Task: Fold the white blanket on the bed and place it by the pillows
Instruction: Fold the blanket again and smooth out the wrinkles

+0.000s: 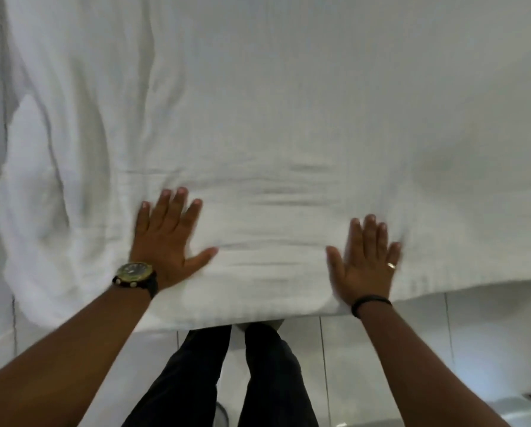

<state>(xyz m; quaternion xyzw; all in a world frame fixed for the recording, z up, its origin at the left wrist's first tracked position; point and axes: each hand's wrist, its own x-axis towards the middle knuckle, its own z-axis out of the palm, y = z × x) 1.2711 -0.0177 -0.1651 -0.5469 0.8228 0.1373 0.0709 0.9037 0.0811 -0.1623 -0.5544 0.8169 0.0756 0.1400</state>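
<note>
You are standing at the edge of the bed (pixel 443 57), leaning over it with both arms reaching forward and down. Your left hand (pixel 168 241) is lying flat, palm down, on the white blanket (pixel 273 211), its fingers spread and pointing away from you, the thumb stretching out to the right along the cloth. It is gripping nothing; it is only pressing on the fabric. Your right hand (pixel 366 263) is doing the same a little nearer to you: palm down, fingers straight and close together, thumb angling off to the left, holding nothing. Its outer edge is blurring somewhat (so the little finger is hard to make out).

The blanket is lying across the near part of the bed, directly under both palms, with its thick near edge running just past the bed's side above your legs. Faint horizontal ridges are showing in the cloth between your two hands, and long soft creases are running away from you on the left. At the left side the blanket is bunching into a rounded fold that is hanging toward the tiled floor (pixel 381 349).

A gold-faced wristwatch (pixel 134 272) on a dark strap is sitting on your left wrist. A dark band (pixel 370 303) is circling your right wrist, and a ring (pixel 391 265) is showing on a finger of that hand. Your dark trousers (pixel 227 380) are showing below, between your forearms.
</note>
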